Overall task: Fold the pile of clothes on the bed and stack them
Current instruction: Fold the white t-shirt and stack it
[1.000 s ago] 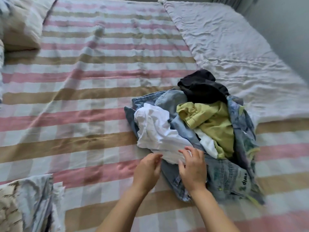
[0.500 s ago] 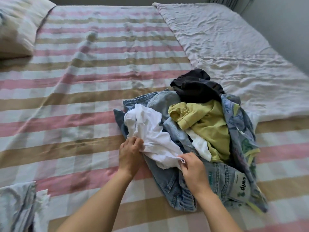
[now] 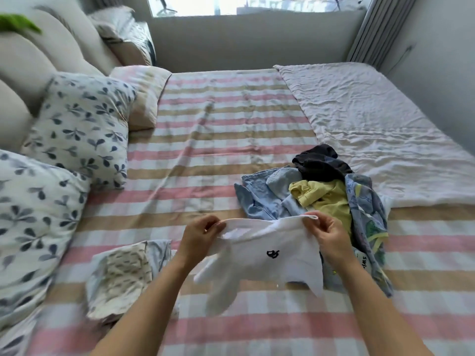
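The left hand (image 3: 200, 236) pinches one upper corner of a white shirt (image 3: 267, 268) between thumb and curled fingers. The right hand (image 3: 330, 238) pinches the other corner the same way. The shirt's top edge is stretched between the two hands and the rest hangs down toward the person, with a small black mark (image 3: 273, 253) facing up. I cannot tell whether its lower edge touches the bed (image 3: 218, 150).

Just beyond and right of the right hand lies the pile (image 3: 282, 201): denim (image 3: 264, 199), a yellow top (image 3: 326, 199), a black piece (image 3: 318, 163) and a printed garment (image 3: 365, 209). A folded cloth (image 3: 123, 276) lies left of the left forearm. Leaf-print pillows (image 3: 79, 129) are at the far left, and a pale quilt (image 3: 372, 129) is at the far right.
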A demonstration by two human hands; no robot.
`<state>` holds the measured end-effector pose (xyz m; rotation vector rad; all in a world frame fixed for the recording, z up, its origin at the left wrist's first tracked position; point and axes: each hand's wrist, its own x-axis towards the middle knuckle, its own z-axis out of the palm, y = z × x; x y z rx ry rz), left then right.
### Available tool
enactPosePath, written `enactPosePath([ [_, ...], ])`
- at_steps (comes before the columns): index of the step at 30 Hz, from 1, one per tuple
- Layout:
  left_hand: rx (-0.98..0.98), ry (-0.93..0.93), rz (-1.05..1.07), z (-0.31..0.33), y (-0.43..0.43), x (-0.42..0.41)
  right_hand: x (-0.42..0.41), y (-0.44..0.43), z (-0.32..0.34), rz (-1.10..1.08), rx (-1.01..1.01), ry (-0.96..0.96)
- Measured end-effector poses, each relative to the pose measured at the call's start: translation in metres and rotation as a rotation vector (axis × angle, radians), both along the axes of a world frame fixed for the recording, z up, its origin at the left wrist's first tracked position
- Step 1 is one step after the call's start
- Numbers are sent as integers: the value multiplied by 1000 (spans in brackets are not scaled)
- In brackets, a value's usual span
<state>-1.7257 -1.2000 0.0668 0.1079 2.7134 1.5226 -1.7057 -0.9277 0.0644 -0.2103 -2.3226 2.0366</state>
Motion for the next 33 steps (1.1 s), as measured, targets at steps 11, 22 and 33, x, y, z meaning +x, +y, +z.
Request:
enactPosePath([
  [11,51,-222,-54,100,-63,87,68,-44,86,243,95,-32],
  [22,-384,-214,-54,71,-64,140,113,-64,85,295,262,-63],
  [33,311,-203,151,76,-51,158,129,-68,71,14,650,162],
])
